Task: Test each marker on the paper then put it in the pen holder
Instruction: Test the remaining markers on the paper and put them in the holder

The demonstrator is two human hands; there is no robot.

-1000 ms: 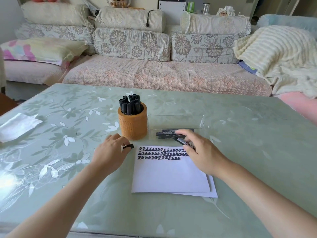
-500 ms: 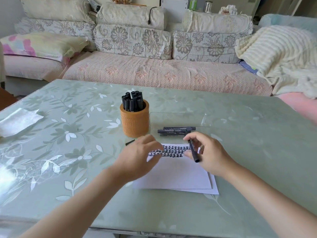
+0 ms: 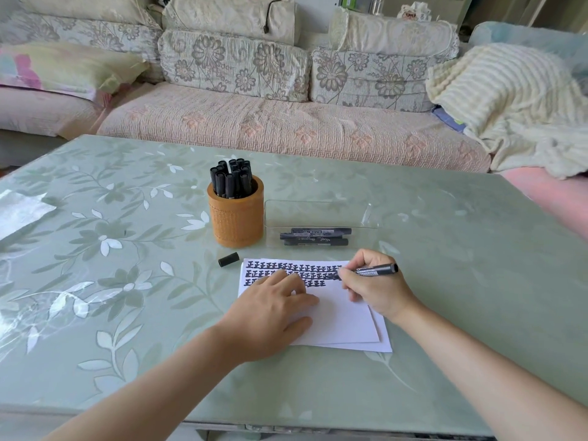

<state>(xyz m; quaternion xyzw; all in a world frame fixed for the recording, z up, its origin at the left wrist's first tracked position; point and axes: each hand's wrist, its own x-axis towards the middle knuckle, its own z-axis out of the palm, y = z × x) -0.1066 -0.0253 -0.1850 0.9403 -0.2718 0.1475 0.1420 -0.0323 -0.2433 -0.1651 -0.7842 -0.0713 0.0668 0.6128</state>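
Head view: the right hand (image 3: 378, 288) pinches the uncapped marker (image 3: 372, 270) in a writing grip at the far right corner of the paper (image 3: 343, 319). Its long axis runs nearly parallel to the table's near edge, tip pointing left onto the second inked row. The left hand (image 3: 270, 310) lies flat across the rows, holding nothing. Risks as I judge them: its fingers smearing wet ink, and the loose cap (image 3: 228, 259) beside the pen holder (image 3: 237, 218) rolling away.

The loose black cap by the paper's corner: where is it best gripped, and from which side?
Probably pinch the cap across its middle, coming down from above: it lies on its side on the table, in front of the pen holder and beside the paper, with both long sides free.
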